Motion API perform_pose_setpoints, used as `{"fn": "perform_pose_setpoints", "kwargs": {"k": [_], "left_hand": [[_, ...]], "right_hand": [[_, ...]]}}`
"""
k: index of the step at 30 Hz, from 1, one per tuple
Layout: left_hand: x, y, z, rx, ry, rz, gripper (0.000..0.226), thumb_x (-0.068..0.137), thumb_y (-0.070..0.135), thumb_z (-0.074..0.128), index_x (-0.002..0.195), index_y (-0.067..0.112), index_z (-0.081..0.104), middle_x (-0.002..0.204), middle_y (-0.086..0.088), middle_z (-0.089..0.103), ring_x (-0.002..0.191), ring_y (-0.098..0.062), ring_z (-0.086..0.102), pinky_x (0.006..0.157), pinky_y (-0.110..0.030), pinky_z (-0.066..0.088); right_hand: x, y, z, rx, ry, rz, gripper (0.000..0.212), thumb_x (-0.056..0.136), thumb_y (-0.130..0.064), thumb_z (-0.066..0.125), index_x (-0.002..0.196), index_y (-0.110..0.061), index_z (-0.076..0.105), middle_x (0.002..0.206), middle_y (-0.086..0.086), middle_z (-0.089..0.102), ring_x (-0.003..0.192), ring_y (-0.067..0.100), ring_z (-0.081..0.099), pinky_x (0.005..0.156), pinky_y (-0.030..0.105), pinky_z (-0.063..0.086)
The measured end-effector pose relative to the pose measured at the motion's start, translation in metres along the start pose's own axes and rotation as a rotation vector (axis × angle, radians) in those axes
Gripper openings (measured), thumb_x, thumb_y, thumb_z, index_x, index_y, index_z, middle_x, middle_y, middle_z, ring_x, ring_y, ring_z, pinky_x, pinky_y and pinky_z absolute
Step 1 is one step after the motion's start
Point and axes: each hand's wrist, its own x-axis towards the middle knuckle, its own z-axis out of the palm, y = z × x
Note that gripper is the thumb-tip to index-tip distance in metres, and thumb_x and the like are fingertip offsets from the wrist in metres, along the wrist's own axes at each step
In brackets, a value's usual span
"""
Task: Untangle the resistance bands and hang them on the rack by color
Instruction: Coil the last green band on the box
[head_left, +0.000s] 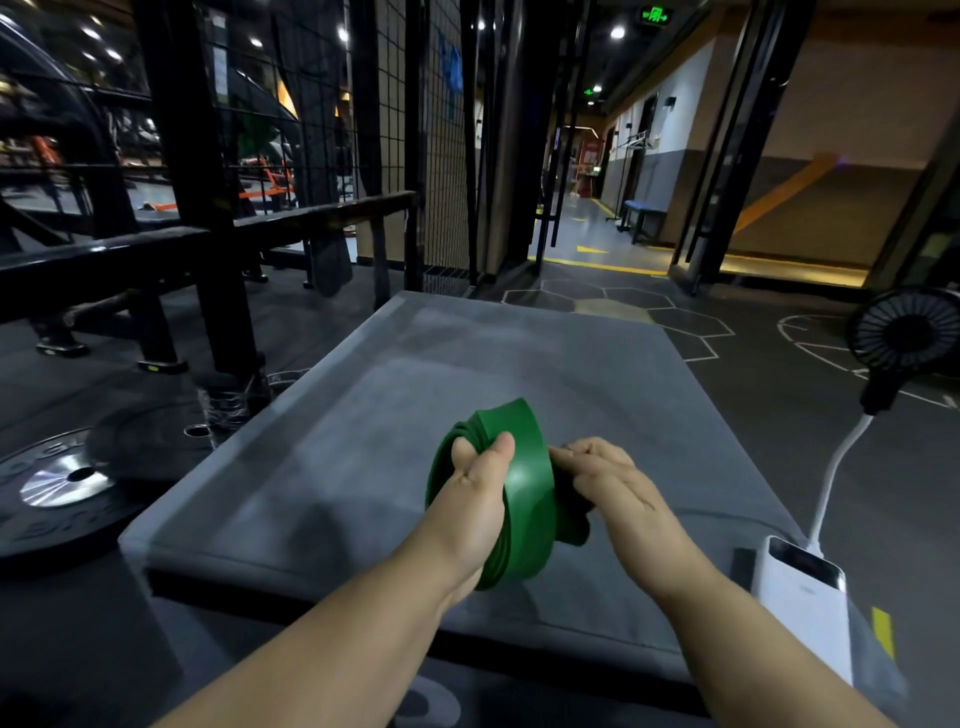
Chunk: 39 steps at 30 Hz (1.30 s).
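Head view: left hand (480, 499) and right hand (610, 480) both pinch the coiled green resistance band (530, 499). The band hangs above the grey mat (363, 415).

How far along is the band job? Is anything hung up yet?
Nothing looks done: no hung band is in view. In hand: one green band, bunched in loops, gripped by the left hand and pinched by the right hand over the grey mat. Left: loosening it and hanging it. No other bands are in view.
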Motion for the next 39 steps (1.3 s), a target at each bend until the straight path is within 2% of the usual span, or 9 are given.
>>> {"fn": "perform_pose_setpoints", "kwargs": {"k": [2,5,10,14,18,23,26,29,39], "left_hand": [[-0.001,-0.002,-0.001,-0.051,-0.083,-0.037,0.092,0.072,0.061,0.058,0.143,0.009,0.034,0.130,-0.014,0.059,0.116,-0.027,0.061,0.102,-0.049,0.047],[-0.007,-0.004,0.002,-0.170,-0.298,-0.085,0.064,0.087,0.052,0.051,0.131,0.006,0.051,0.127,-0.018,0.062,0.119,-0.028,0.059,0.102,-0.041,0.048],[-0.007,-0.005,-0.004,-0.116,-0.518,-0.080,0.060,0.087,0.039,0.039,0.139,0.010,0.043,0.141,-0.006,0.053,0.129,-0.018,0.051,0.105,-0.030,0.044],[-0.004,0.001,-0.016,0.142,-0.606,-0.050,0.037,0.097,0.023,0.044,0.133,0.026,0.043,0.142,0.012,0.046,0.125,-0.013,0.054,0.100,-0.027,0.048],[-0.016,-0.002,-0.010,0.575,-0.579,0.350,0.045,0.095,0.003,0.054,0.124,0.036,0.048,0.121,0.023,0.054,0.101,-0.002,0.065,0.087,-0.020,0.052],[-0.014,-0.018,-0.013,0.825,-0.051,1.094,0.025,0.078,0.034,0.071,0.100,0.021,0.072,0.099,0.016,0.066,0.092,0.003,0.061,0.083,-0.012,0.047],[-0.013,-0.019,-0.008,0.718,0.127,0.667,0.070,0.058,0.063,0.073,0.113,0.031,0.044,0.114,0.015,0.049,0.106,0.000,0.048,0.086,-0.009,0.038],[-0.011,-0.026,0.002,0.415,-0.096,0.070,0.068,0.068,0.041,0.083,0.113,0.031,0.034,0.123,0.009,0.048,0.109,-0.007,0.052,0.088,-0.023,0.046],[0.005,-0.036,-0.005,0.084,-0.206,-0.178,0.062,0.050,-0.005,0.060,0.112,-0.004,0.062,0.106,-0.023,0.068,0.103,-0.037,0.063,0.092,-0.043,0.049]], "right_hand": [[-0.002,-0.003,0.002,0.032,-0.042,0.038,0.039,0.073,-0.066,0.053,0.094,-0.037,0.070,0.096,-0.004,0.054,0.102,0.012,0.052,0.091,0.027,0.041],[-0.002,-0.003,0.005,-0.159,-0.033,0.129,0.063,0.048,-0.078,0.067,0.103,-0.049,0.054,0.106,-0.010,0.051,0.105,-0.002,0.051,0.090,0.014,0.040],[0.000,0.000,-0.008,-0.134,0.100,0.254,0.063,0.050,-0.042,0.091,0.099,-0.038,0.053,0.101,-0.011,0.065,0.096,0.003,0.062,0.084,0.028,0.051],[-0.002,0.004,-0.026,-0.106,0.132,0.271,0.049,0.052,-0.034,0.074,0.098,-0.025,0.061,0.091,-0.002,0.071,0.087,0.014,0.067,0.082,0.042,0.055],[-0.003,0.012,-0.031,0.049,0.128,0.283,0.054,0.047,-0.039,0.070,0.097,-0.019,0.063,0.092,0.007,0.072,0.089,0.024,0.069,0.082,0.047,0.055],[-0.001,0.018,-0.044,0.397,0.276,0.349,0.043,0.056,-0.012,0.065,0.099,-0.007,0.062,0.085,0.011,0.071,0.079,0.025,0.068,0.068,0.031,0.056],[-0.003,0.019,-0.049,0.431,0.285,0.359,0.045,0.058,-0.010,0.065,0.102,-0.003,0.063,0.087,0.016,0.071,0.084,0.033,0.068,0.073,0.039,0.056],[-0.004,0.016,-0.038,0.461,0.208,0.347,0.051,0.058,-0.008,0.068,0.108,0.004,0.062,0.099,0.027,0.069,0.092,0.042,0.067,0.084,0.051,0.053],[-0.007,0.004,-0.030,0.642,0.045,0.350,0.043,0.062,-0.003,0.061,0.102,0.012,0.059,0.087,0.023,0.065,0.081,0.035,0.064,0.070,0.038,0.054]]}}
